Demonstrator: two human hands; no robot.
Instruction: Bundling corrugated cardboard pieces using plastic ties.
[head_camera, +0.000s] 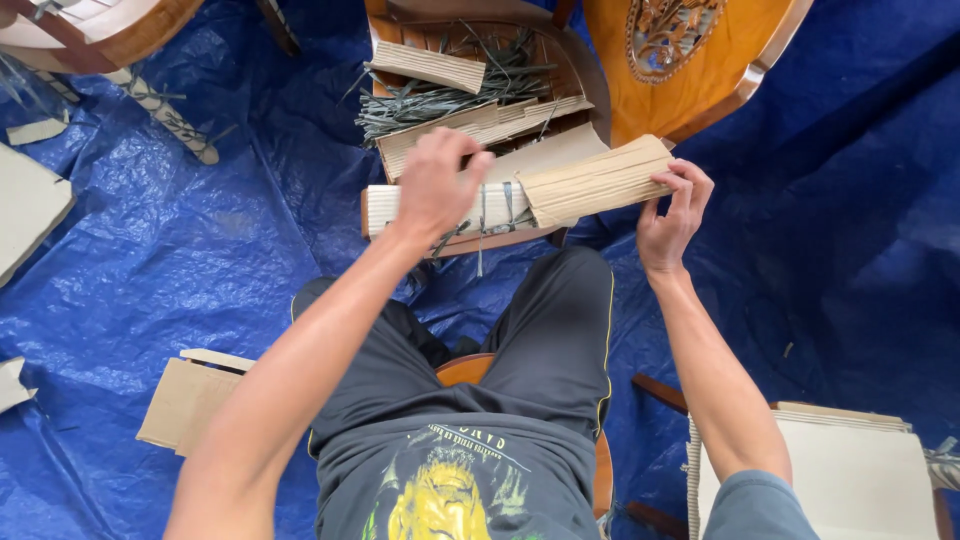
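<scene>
Bundle of tan cardboard strips (597, 181): long axis runs roughly 8 to 2 o'clock, far end tipped up toward 2. Right hand (672, 215) pinches its 3 o'clock end, fingers closed on it. Its other end overlaps a tied stack of pale strips (490, 207) lying 9 to 3 on the wooden chair seat (470, 243). Left hand (437, 185) presses curled on that stack. At 12 o'clock: loose green straps (450, 95). Blue tarp (200, 250) all around.

Bright, even daylight; sharp, wide-angle edges.
</scene>
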